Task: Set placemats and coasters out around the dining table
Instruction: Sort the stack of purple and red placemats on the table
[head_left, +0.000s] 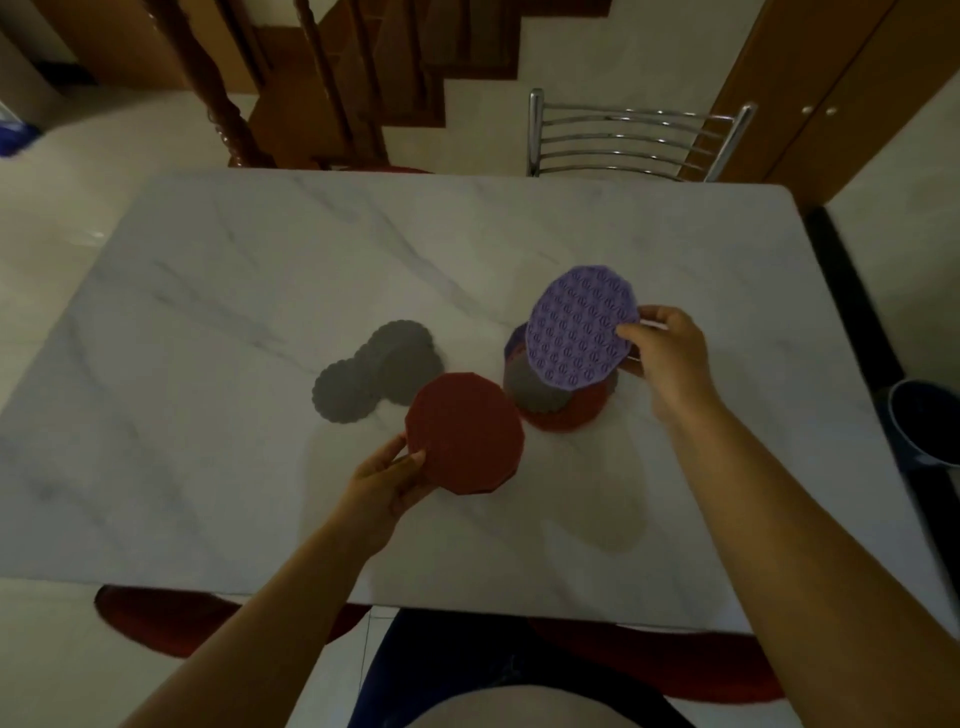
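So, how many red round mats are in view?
2. One red mat is pinched by the left hand; the other lies under a grey scalloped coaster. More may be hidden.

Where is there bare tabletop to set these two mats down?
Bare marble table runs along the far edge, by the metal chair, and across the left side beyond the grey coasters. The near right corner is free too. Mid-table is crowded: the coasters, the stack, the red mat in the left hand and the purple mat in the right hand.
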